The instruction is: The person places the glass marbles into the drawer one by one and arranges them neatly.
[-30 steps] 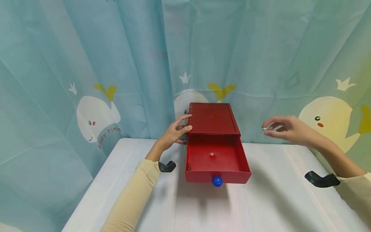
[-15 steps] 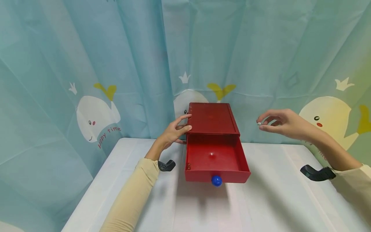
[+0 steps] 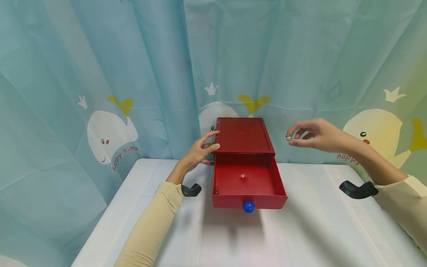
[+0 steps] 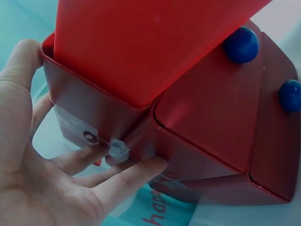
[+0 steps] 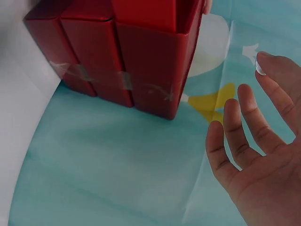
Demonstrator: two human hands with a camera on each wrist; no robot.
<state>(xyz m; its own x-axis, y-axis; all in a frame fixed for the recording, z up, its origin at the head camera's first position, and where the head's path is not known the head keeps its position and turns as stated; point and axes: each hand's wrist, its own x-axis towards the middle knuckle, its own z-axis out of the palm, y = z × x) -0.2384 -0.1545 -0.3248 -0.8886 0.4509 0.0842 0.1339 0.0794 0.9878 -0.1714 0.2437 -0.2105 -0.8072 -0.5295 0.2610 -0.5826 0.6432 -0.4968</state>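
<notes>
A red drawer cabinet (image 3: 245, 135) stands near the back of the table, its top drawer (image 3: 243, 201) pulled out. My left hand (image 3: 197, 155) steadies the cabinet's left side, thumb at the front edge and fairly straight fingers pressed against the side wall, as the left wrist view shows. To the right of the cabinet, my right hand (image 3: 313, 135) is raised above the table. Thumb and index finger pinch a small whitish, shiny piece (image 3: 288, 138), mostly covered by the fingertips in the right wrist view. Its other fingers are spread loosely.
Inside the drawer's near left corner lies a tiny brownish thing (image 3: 216, 190). A blue knob (image 3: 248, 207) sticks out of the drawer front. Lower drawers (image 4: 211, 103) with blue knobs are closed beneath it. A whale-print curtain (image 3: 160, 74) hangs behind the white table (image 3: 300, 230).
My right hand has moved left and upward in the head view, nearer the cabinet, with the small piece still pinched. My left hand and the drawer have stayed put.
</notes>
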